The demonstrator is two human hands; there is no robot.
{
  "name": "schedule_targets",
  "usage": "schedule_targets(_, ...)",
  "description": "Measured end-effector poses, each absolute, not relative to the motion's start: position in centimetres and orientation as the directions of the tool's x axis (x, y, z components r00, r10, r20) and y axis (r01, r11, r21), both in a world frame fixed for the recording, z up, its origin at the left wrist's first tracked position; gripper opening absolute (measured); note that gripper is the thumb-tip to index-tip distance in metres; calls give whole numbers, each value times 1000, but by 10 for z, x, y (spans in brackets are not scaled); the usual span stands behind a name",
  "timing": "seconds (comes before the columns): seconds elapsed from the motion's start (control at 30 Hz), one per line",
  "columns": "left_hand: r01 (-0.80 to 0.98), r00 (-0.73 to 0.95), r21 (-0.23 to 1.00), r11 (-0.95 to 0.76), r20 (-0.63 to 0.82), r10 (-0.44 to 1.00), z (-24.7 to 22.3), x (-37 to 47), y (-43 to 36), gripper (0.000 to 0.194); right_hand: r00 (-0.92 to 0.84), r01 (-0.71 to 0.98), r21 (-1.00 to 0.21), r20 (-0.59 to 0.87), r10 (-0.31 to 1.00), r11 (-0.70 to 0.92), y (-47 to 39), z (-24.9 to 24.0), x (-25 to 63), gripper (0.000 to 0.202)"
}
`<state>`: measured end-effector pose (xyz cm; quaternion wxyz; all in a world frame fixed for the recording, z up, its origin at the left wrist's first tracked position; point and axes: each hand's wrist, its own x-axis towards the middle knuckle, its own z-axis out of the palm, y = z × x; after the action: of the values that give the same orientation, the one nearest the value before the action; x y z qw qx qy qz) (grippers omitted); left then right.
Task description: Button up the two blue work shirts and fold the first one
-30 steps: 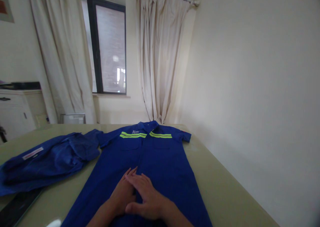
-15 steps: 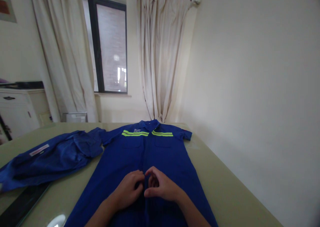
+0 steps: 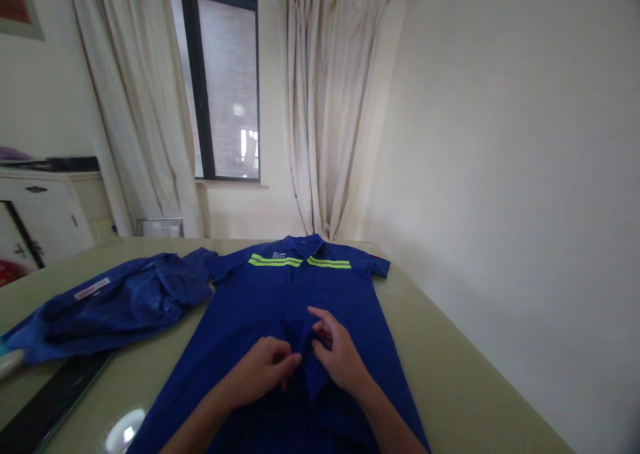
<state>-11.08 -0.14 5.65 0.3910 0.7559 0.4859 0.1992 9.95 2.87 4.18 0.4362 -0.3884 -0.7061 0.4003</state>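
On the table in front of me the blue work shirt lies flat, collar away, long axis running straight out. My left hand and right hand pinch its front placket at mid-length, both closed on cloth, 2 hands equally near.

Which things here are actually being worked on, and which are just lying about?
In hand:
- blue shirt, spread flat, front placket pinched up
- left hand, pinching the placket
- right hand, fingers on the placket

Lying about:
- crumpled blue garment to the left
- dark flat object at the table edge
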Motion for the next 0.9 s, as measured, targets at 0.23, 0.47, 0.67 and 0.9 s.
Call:
schedule_targets(0.23,631,692,609,-481,-163,703,58,-112,-26,62,-9,-217,-975,60,998,56,52,42,112,60)
schedule_targets(0.47,494,686,749,-441,-24,727,66,-115,-22,15,-338,-254,-966,41,940,-50,26,58,105,59)
schedule_targets(0.67,493,429,843,-215,-20,903,44,-138,-8,50,-517,-153,-986,133,845,61,9,63,96,65)
schedule_targets(0.9,542,117,831,-120,67,991,5,-136,0,65,-309,-108,-969,244,919,221,8,52,75,50)
